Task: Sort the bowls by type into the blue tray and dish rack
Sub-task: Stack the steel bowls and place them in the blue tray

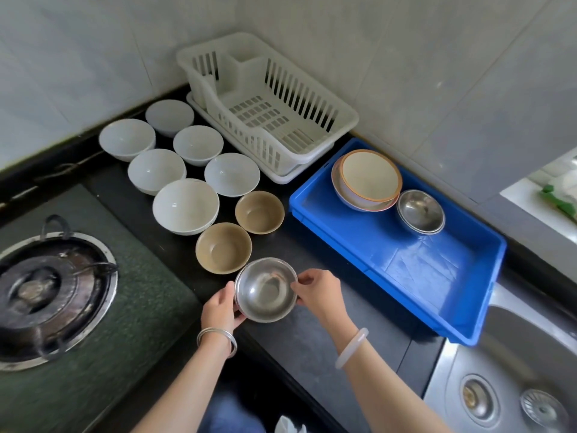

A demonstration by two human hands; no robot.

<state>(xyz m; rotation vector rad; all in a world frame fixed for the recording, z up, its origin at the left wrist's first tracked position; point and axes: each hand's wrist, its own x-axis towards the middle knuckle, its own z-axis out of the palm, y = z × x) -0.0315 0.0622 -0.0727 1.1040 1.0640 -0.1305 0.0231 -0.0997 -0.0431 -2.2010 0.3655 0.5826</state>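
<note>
Steel bowl between left hand, right hand, gripped

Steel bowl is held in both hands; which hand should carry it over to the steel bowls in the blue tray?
Right, probably. The right hand already grips the steel bowl on the side facing the blue tray, whose stacked steel bowls lie to the right. The left hand would have to cross over.

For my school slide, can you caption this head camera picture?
Two hands hold a round steel bowl near the blue plastic tray.
</note>
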